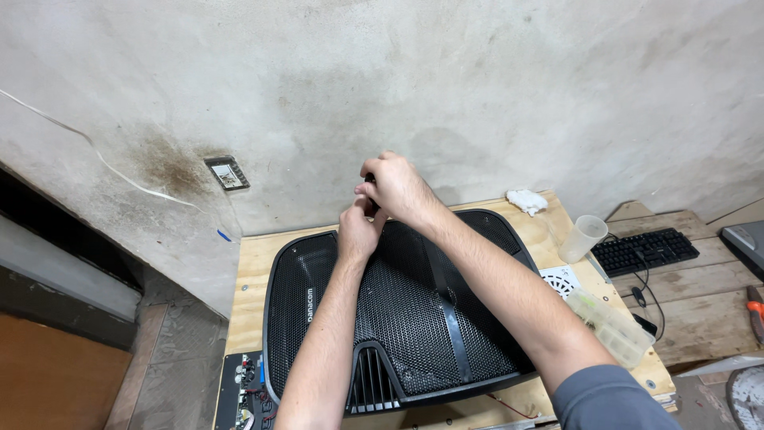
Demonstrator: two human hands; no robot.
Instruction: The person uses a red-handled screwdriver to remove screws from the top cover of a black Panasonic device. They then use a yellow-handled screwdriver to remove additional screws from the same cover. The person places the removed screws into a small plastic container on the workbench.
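Circuit board [241,390]: overhangs front left corner of plywood table [253,263]; could snag and drop if grille shifts.
Speaker grille [398,306]: black mesh, fills table centre, front edge at table front; could slide under a hard push.
Left hand [360,231]: at grille's rear edge, curled shut around small dark tool [370,197]; slip likely if grip loosens.
Right hand [395,187]: closed over same tool, above left.
Plastic cup [583,237]: right rear edge; could tip if elbow swings.
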